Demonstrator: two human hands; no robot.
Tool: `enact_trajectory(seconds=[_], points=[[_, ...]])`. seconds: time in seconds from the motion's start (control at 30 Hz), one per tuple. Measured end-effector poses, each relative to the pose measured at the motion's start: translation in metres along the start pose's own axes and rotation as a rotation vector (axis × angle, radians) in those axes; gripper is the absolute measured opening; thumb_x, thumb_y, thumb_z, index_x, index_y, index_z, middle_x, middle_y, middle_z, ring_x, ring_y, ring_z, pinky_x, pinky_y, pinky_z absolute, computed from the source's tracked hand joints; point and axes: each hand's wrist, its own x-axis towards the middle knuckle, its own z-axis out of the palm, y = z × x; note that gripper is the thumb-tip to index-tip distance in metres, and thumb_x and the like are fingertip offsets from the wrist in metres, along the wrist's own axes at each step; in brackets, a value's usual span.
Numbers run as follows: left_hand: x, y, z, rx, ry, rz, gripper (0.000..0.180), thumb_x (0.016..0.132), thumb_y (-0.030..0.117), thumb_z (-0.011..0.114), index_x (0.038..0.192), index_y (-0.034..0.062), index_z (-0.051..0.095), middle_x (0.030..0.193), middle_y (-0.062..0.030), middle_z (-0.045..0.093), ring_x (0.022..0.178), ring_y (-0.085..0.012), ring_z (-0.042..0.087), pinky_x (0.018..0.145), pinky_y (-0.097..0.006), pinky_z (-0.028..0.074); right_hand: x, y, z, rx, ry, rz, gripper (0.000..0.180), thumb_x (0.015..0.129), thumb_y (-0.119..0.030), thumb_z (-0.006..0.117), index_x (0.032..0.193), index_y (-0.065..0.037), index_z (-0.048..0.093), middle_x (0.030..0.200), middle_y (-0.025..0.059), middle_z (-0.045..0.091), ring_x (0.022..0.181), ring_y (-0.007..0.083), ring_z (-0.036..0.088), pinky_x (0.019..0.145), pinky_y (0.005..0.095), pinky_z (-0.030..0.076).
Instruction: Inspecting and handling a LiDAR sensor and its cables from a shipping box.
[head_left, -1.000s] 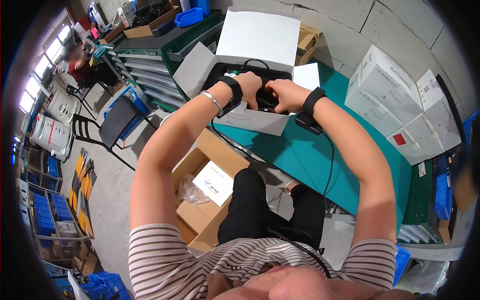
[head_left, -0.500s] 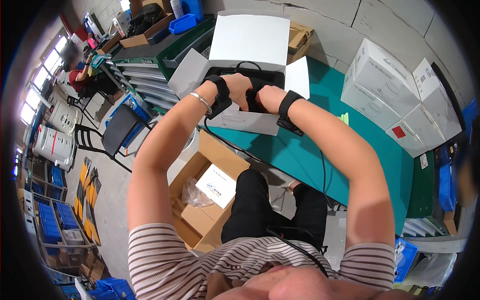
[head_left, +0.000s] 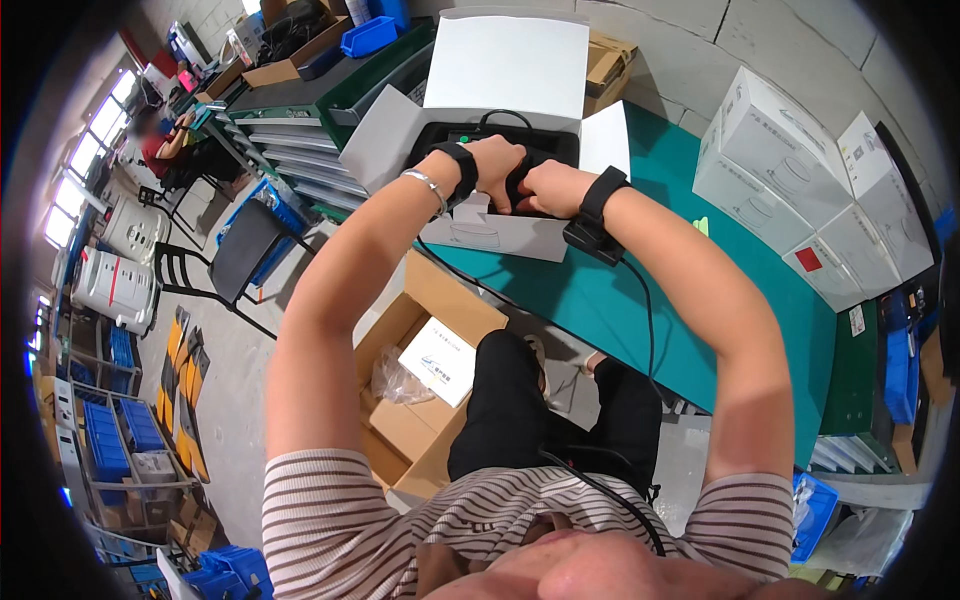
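A white box (head_left: 505,236) with its lid and side flaps raised stands on the green tabletop (head_left: 560,285). Inside it lies a black insert (head_left: 556,145), and a black cable (head_left: 507,114) loops up at the back. Both of my hands reach into the box, close together. My left hand (head_left: 494,170) bends its fingers and thumb downward around a dark part in the middle. Beside it my right hand (head_left: 552,187) has curled fingers at the same dark part, near the front wall. What exactly they grip is hidden by the hands and the black surroundings.
White boxes (head_left: 775,150) are stacked at the right against the wall. An open cardboard box (head_left: 450,290) with a white carton (head_left: 438,362) and plastic wrap sits below the table by my legs. A dark chair (head_left: 250,245) stands left; a person (head_left: 165,150) sits farther off.
My hands have shifted slightly within the box and sit a little closer together. A small green spot now shows by the left hand. The whole view has moved a little.
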Motion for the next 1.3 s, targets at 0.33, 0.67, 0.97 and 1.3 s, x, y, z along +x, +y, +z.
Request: enact_trajectory(seconds=[0.33, 0.67, 0.97, 1.3], points=[[0.001, 0.003, 0.002, 0.036, -0.124, -0.013, 0.061, 0.053, 0.016, 0.086, 0.104, -0.0003, 0.057, 0.087, -0.0160, 0.069, 0.086, -0.0320, 0.066, 0.071, -0.036, 0.054, -0.003, -0.003, -0.004, 0.076, -0.045, -0.032, 0.020, 0.089, -0.018, 0.057, 0.099, -0.004, 0.067, 0.093, 0.0206, 0.066, 0.090, 0.0362, 0.062, 0.079, 0.0399, 0.050], [0.015, 0.023, 0.010, 0.220, -0.233, -0.103, 0.036, 0.065, 0.013, 0.078, 0.099, 0.0106, 0.069, 0.080, -0.0089, 0.071, 0.079, -0.0243, 0.069, 0.070, -0.035, 0.054, 0.008, 0.001, 0.025, -0.097, 0.112, 0.093, 0.015, 0.079, -0.012, 0.060, 0.084, -0.002, 0.070, 0.087, 0.0194, 0.068, 0.083, 0.0341, 0.066, 0.075, 0.0417, 0.053], [-0.059, -0.003, 0.003, -0.552, 0.220, 0.012, 0.047, 0.080, 0.033, 0.071, 0.116, 0.0044, 0.060, 0.091, -0.0105, 0.070, 0.085, -0.0228, 0.067, 0.078, -0.033, 0.051, -0.131, -0.001, -0.013, 0.242, 0.847, -0.119, 0.027, 0.082, -0.011, 0.063, 0.108, -0.006, 0.060, 0.106, 0.0106, 0.058, 0.098, 0.0264, 0.058, 0.082, 0.0321, 0.048], [-0.103, 0.046, 0.066, -0.172, 0.665, -0.034, 0.038, 0.064, 0.014, 0.078, 0.099, 0.0118, 0.062, 0.088, -0.0068, 0.058, 0.087, -0.0276, 0.058, 0.082, -0.039, 0.038, -0.362, 0.149, 0.064, 0.341, 1.003, 0.710, 0.039, 0.084, -0.016, 0.066, 0.119, -0.004, 0.054, 0.111, 0.0116, 0.059, 0.092, 0.0193, 0.059, 0.083, 0.0332, 0.048]])
